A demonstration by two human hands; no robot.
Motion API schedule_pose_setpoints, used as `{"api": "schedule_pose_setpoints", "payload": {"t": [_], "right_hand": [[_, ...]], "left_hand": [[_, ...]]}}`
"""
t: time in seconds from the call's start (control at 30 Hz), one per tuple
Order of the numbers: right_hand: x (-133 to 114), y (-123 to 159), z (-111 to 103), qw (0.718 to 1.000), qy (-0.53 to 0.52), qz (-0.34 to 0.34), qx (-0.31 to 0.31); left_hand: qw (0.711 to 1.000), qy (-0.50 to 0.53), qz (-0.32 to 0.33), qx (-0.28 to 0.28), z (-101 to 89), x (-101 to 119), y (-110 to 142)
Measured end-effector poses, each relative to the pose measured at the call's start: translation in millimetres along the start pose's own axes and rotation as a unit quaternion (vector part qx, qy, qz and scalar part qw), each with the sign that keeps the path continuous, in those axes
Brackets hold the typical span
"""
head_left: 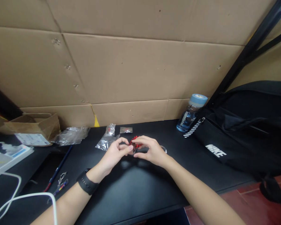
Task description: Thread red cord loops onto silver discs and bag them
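Note:
Both hands meet over the black table (pixel 140 184). My left hand (pixel 114 154), with a black watch (pixel 87 182) on its wrist, is closed, thumb and forefinger pinching a small, partly see-through item that I cannot make out. Close against it, my right hand (pixel 153 152) curls its fingers over a bundle of red cord (pixel 137 141), its thumb spread below. Fingers hide most of the bundle. Clear plastic bags (pixel 105 143) lie just beyond my left hand, and a small flat packet (pixel 126 130) lies behind the cord. A shiny clear ring (pixel 164 149) shows partly behind my right hand.
On the left are an open cardboard box (pixel 35 125), a stack of clear bags (pixel 72 136), a white box (pixel 11 156), a keychain (pixel 61 184) and a white cable (pixel 25 196). A water bottle (pixel 189 115) and a black backpack (pixel 245 137) stand right. Cardboard (pixel 131 72) walls the back.

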State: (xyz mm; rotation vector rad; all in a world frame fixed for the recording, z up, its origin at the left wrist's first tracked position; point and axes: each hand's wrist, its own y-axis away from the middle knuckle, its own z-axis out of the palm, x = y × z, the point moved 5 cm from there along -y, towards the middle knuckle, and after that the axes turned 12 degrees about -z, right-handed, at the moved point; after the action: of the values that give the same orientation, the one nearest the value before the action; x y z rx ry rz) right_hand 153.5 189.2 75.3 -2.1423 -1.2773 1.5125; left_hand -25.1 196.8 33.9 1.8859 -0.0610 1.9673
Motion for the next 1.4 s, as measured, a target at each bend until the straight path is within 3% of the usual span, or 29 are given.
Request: {"api": "schedule_pose_setpoints", "payload": {"t": [0.2, 0.3, 0.37, 0.47, 0.53, 0.6, 0.7, 0.8, 0.93, 1.03, 1.13, 1.3, 1.4], "right_hand": [[-5.0, -0.1, 2.1, 1.000, 0.009, -0.012, -0.012], [-6.4, -0.2, 1.8, 1.000, 0.008, -0.018, -0.009], [-6.7, -0.7, -0.6, 1.000, 0.005, -0.019, 0.000], [-6.8, -1.7, -7.3, 0.999, 0.025, -0.019, 0.017], [-6.8, -2.3, -12.5, 0.998, 0.042, -0.019, 0.030], [-6.1, -2.4, -17.1, 0.998, 0.049, -0.020, 0.044], [-3.3, -1.9, -20.3, 0.997, 0.051, -0.019, 0.053], [0.6, -1.1, -20.5, 0.997, 0.057, -0.016, 0.050], [3.8, -0.1, -19.6, 0.997, 0.063, -0.015, 0.042], [4.3, -0.1, -19.5, 0.997, 0.070, -0.017, 0.039], [4.1, -0.7, -19.4, 0.997, 0.072, -0.019, 0.038], [5.3, -0.9, -18.5, 0.997, 0.069, -0.019, 0.033], [5.7, -0.7, -18.1, 0.997, 0.070, -0.016, 0.031]], "left_hand": [[1.000, -0.004, 0.010, -0.016, 7.2, 1.6, 3.4], [0.990, -0.110, 0.082, 0.024, 0.9, 15.4, 8.1], [0.947, -0.254, 0.170, 0.097, -11.8, 31.0, 13.6], [0.829, -0.462, 0.250, 0.193, -35.0, 44.4, 17.0], [0.786, -0.532, 0.227, 0.221, -51.9, 40.4, 11.1], [0.771, -0.572, 0.179, 0.214, -64.2, 29.1, 2.1], [0.782, -0.586, 0.134, 0.166, -70.9, 12.0, -8.9], [0.807, -0.563, 0.131, 0.124, -71.5, 6.5, -13.8], [0.833, -0.517, 0.150, 0.130, -76.6, 14.7, -12.1], [0.849, -0.499, 0.126, 0.124, -80.0, 20.0, -7.8], [0.867, -0.476, 0.110, 0.093, -78.9, 24.1, -2.4], [0.922, -0.363, 0.123, 0.048, -75.5, 27.1, -2.4], [0.907, -0.399, 0.136, 0.010, -67.6, 23.3, -4.7]]}}
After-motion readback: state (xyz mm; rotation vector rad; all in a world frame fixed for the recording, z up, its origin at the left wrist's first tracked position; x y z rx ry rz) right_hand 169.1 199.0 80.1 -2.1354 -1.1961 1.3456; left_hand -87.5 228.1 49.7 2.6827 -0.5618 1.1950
